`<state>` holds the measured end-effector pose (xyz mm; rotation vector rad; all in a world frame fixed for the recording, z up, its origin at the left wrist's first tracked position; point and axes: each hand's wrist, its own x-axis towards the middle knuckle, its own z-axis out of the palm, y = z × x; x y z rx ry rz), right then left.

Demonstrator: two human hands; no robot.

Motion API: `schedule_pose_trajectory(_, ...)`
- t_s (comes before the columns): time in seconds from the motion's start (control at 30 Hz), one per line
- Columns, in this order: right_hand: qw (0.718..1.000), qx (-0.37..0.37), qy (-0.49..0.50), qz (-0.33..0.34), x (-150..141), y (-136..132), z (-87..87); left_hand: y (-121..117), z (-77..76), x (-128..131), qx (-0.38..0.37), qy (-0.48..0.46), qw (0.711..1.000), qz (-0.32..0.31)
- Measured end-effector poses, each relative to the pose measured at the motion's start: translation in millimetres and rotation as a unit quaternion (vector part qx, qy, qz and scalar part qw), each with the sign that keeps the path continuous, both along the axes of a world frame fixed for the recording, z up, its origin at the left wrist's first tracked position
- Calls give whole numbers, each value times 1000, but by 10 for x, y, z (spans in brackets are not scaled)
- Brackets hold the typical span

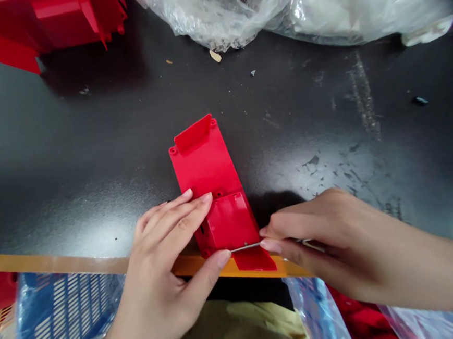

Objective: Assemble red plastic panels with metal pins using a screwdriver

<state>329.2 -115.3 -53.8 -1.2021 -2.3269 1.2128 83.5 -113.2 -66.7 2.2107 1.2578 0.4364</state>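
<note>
A red plastic part point(214, 165), flat with raised tabs at its ends and a boxy raised section, lies at the table's front edge, its near tab over the edge. My left hand point(170, 247) grips the part from the left, fingers laid on its surface and thumb at its near end. Between thumb and forefinger, my right hand point(318, 235) pinches a thin metal rod point(246, 247). The rod lies across the part's near end, and its far tip meets my left thumb. What lies inside my right palm is mostly hidden.
A larger red plastic housing point(66, 25) stands at the back left. Clear plastic bags point(214, 19), one with shiny metal pieces, lie at the back. Small scraps dot the black table point(102, 137). Below its yellow edge sits a blue crate point(69, 312) in plastic film.
</note>
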Motion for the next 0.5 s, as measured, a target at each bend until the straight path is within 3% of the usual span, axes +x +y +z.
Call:
schedule_pose_trajectory(0.33,990,-130,13,-47,-41,18,59,-1,68,58,-67,1,998,14)
schedule_pose_trajectory(0.5,987,-143,-26,-69,-86,9,69,78,90,55,-86,2,996,-12)
